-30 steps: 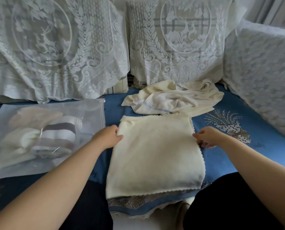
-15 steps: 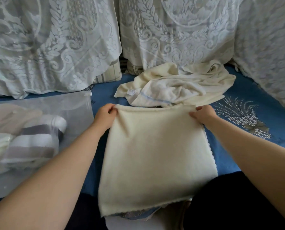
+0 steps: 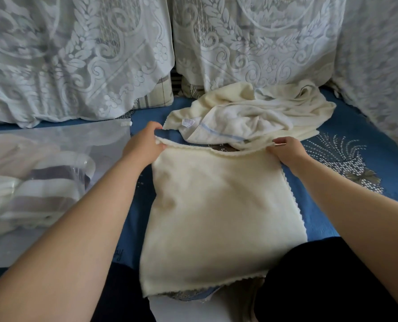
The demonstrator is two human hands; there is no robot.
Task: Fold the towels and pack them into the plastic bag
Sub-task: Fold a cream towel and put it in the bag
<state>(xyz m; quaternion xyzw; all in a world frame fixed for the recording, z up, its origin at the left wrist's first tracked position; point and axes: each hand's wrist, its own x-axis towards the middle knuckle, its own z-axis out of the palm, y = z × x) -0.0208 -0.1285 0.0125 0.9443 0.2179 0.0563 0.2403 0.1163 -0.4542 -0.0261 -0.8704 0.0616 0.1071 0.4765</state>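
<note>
A cream towel (image 3: 219, 212) lies flat in the centre of the frame, on a blue bedcover (image 3: 346, 182) with a pale dotted pattern. Its far edge is lifted a little from the cover. The left hand (image 3: 144, 145) pinches the far left corner of this towel, with the fingers curled over the edge. The right hand (image 3: 286, 151) pinches the far right corner in the same manner. So the towel stretches between the two hands and runs down from them toward the bottom of the frame, where its near edge rests over the dark trousers (image 3: 321, 282) of the person.

Just above the hands, in the upper centre, a heap of unfolded towels (image 3: 251, 115) lies crumpled, one of them with a thin blue stripe and a small label. The heap almost touches the lifted edge.

At the left of the frame a clear plastic bag (image 3: 54, 147) lies flat on the bed. Inside it there seem to be several rolled towels (image 3: 35, 194), some white and one with grey bands, but the plastic blurs them. White lace covers (image 3: 77, 54) hang along the top of the frame.
</note>
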